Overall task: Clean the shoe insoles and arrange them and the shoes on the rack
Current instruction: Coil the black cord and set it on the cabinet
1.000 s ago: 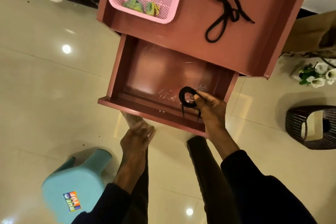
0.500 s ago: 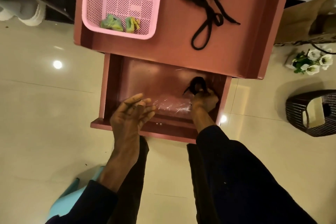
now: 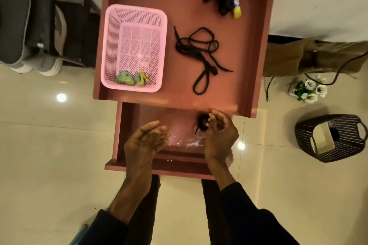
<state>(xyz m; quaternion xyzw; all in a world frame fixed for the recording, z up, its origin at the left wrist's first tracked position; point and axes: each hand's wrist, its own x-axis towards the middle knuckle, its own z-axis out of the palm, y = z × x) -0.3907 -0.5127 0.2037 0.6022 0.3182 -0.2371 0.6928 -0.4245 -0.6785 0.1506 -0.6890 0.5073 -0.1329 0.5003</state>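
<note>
A coiled black shoelace [image 3: 202, 122] sits at the back right of the open reddish drawer [image 3: 159, 167]. My right hand [image 3: 220, 137] reaches into the drawer, its fingertips pinching the coil's right edge. Hovering over the drawer's left half, my left hand [image 3: 146, 142] has relaxed fingers and holds nothing. A second, loose black shoelace [image 3: 201, 53] lies on the cabinet top [image 3: 245, 55]. Grey shoes with white soles [image 3: 20, 25] stand on a dark rack at the far left.
A pink mesh basket [image 3: 105, 49] holding green and yellow sponges [image 3: 124, 79] sits on the cabinet's left. A blue and yellow tube [image 3: 236, 4] lies by a dark bundle at the back. On the floor at right are a black woven basket [image 3: 338, 141] and white flowers [image 3: 310, 89].
My right hand carried the coiled lace from the drawer's front to its back right. My left hand rose from below the drawer front to over the drawer. The view tilted up over the cabinet top.
</note>
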